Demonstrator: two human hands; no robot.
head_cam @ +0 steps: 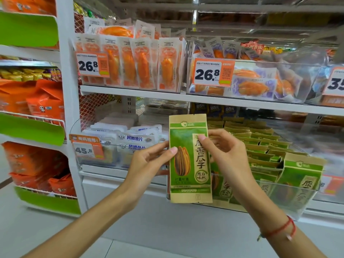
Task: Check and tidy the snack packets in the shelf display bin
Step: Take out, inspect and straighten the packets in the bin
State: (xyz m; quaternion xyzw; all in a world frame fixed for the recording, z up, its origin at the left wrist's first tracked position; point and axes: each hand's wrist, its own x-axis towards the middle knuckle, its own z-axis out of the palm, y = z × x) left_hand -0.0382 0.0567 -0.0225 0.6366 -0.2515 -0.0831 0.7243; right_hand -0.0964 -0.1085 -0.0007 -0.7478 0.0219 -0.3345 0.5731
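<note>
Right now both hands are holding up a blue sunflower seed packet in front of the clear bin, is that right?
Not quite: the packet is green and tan, not blue, as the head view shows. Both hands, left and right, do hold it up in front of the clear bin.

Held packet (189, 159): green front reads 原香瓜子, round badge 原味 自然. Price tag (92, 64) on upper left bin: 26.8. Second tag (213, 72) on the next bin: 26.8. Cut-off tag (336, 82) far right: 35. Lower left tag (87, 148): 45.8. White packets (136, 139) behind it: 烤鳕鱼片. Dark packs (214, 108) at the back: 85%.
</note>
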